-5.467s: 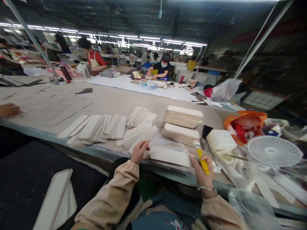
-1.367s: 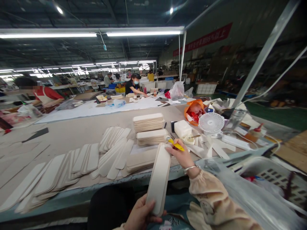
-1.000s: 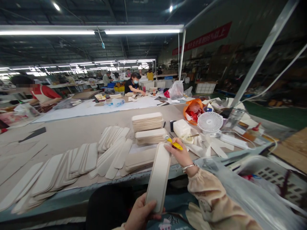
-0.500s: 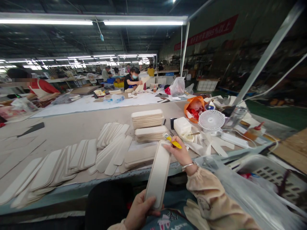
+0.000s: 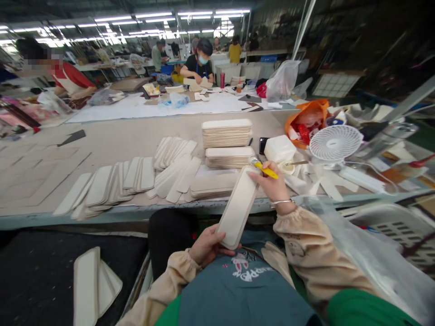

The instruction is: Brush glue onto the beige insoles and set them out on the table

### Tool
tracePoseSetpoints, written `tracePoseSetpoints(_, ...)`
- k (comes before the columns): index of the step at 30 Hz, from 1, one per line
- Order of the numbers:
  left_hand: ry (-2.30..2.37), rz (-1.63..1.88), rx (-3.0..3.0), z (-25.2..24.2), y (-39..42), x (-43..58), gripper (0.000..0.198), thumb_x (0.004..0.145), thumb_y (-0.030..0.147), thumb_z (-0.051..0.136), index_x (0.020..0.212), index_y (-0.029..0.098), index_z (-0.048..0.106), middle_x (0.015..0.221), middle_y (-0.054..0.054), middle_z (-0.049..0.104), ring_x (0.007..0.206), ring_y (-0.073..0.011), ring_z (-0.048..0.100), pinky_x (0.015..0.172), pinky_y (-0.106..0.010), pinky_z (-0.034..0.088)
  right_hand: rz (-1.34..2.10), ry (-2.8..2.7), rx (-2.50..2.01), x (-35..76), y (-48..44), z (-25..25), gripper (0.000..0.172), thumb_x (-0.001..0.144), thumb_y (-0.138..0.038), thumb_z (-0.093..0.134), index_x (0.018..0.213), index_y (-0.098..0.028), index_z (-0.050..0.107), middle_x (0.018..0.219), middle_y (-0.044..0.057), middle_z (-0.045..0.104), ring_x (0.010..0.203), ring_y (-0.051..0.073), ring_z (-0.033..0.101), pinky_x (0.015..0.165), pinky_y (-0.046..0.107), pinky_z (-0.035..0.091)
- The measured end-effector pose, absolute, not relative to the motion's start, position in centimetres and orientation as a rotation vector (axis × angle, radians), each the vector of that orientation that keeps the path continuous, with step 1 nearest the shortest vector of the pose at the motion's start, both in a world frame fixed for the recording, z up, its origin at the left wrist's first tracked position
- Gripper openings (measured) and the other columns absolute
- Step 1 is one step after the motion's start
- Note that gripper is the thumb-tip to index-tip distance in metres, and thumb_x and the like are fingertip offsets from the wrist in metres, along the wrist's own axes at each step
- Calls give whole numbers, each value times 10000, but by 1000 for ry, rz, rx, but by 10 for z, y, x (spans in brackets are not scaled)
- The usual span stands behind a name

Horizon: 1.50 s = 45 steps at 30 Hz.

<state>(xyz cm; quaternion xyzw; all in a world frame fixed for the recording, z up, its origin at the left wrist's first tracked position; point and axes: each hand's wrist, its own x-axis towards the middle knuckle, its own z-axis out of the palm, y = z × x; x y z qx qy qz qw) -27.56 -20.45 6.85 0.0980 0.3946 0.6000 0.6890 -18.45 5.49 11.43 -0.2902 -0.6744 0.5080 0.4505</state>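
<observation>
My left hand [image 5: 206, 244] is closed on the lower end of a long cream panel [image 5: 239, 206] with rounded corners and a darker border, thumb on top. The panel tilts up and away from my lap toward the table edge. My right hand [image 5: 271, 183] is closed around a yellow-handled tool [image 5: 267, 169] with a shiny metal head, its exact kind unclear. The fingers of that hand also touch the panel's upper end. Just beyond lie two neat stacks of similar panels [image 5: 227, 133] and a lower flat pile [image 5: 212, 184].
Fanned panels [image 5: 102, 185] spread along the table's left front. A white fan [image 5: 335, 142], a white plastic container [image 5: 280, 148] and an orange bag [image 5: 307, 122] stand to the right. More panels [image 5: 86, 285] rest on a dark surface lower left. A co-worker [image 5: 200, 65] sits opposite.
The view has tipped downward and shifted left, showing my lap and the dark surface with panels. My grip on the panel and the yellow-handled tool looks the same.
</observation>
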Motion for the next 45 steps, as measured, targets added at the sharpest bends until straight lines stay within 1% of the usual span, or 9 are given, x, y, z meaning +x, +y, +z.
tracePoseSetpoints(1,911,1343,245,68,-205,-275,584,694,383,821,1155,86,622,950,-165,741,854,-298,732,641,-287,590,1250,-1674,-719,-185,55,113,481,621,-440,828,840,-244,447,596,-95,375,525,104,328,498,247,270)
tracePoseSetpoints(3,953,1338,259,68,-205,-274,559,680,352,838,1127,89,629,935,-147,741,852,-283,729,646,-278,587,1260,-1685,-723,-185,56,112,478,634,-442,824,852,-245,447,602,-94,379,527,104,330,501,251,268)
tracePoseSetpoints(8,1009,1337,230,65,-203,-274,571,664,385,848,1104,98,623,922,-128,739,833,-254,727,642,-259,587,1305,-1689,-715,-185,54,112,471,660,-459,808,865,-255,436,603,-91,358,529,115,328,501,260,271)
tracePoseSetpoints(18,1097,1364,217,51,-201,-271,596,618,441,867,1061,114,639,898,-120,743,797,-258,732,603,-255,581,1387,-1651,-681,-180,46,111,505,640,-447,817,890,-277,413,680,-69,370,552,141,360,514,287,320)
tracePoseSetpoints(28,1108,1347,238,52,-200,-271,584,620,450,864,1056,124,652,878,-103,744,803,-246,729,623,-254,578,1381,-1632,-645,-178,48,115,463,683,-407,791,877,-268,395,652,-83,359,537,128,348,495,279,298)
tracePoseSetpoints(33,1117,1364,242,52,-203,-271,599,604,471,866,1047,125,656,875,-108,744,814,-260,727,620,-263,563,1333,-1662,-673,-181,45,118,455,703,-440,778,877,-273,392,639,-79,347,532,141,355,497,292,302)
tracePoseSetpoints(38,1021,1374,341,57,-206,-278,613,649,512,826,1073,96,676,837,-125,734,755,-247,710,648,-293,538,1321,-1711,-644,-183,42,120,383,770,-429,732,902,-273,408,632,-76,349,527,140,353,502,294,294)
tracePoseSetpoints(41,970,1406,338,66,-203,-283,608,686,537,789,1067,72,698,841,-136,727,691,-213,679,632,-290,518,1300,-1731,-638,-187,39,120,381,761,-421,741,897,-268,420,639,-72,363,540,137,368,512,293,298)
tracePoseSetpoints(45,1024,1456,365,76,-193,-289,573,674,545,795,971,59,734,764,-111,712,601,-151,613,573,-242,479,1315,-1738,-621,-197,37,119,413,732,-430,766,891,-265,422,625,-77,361,522,129,363,505,291,300)
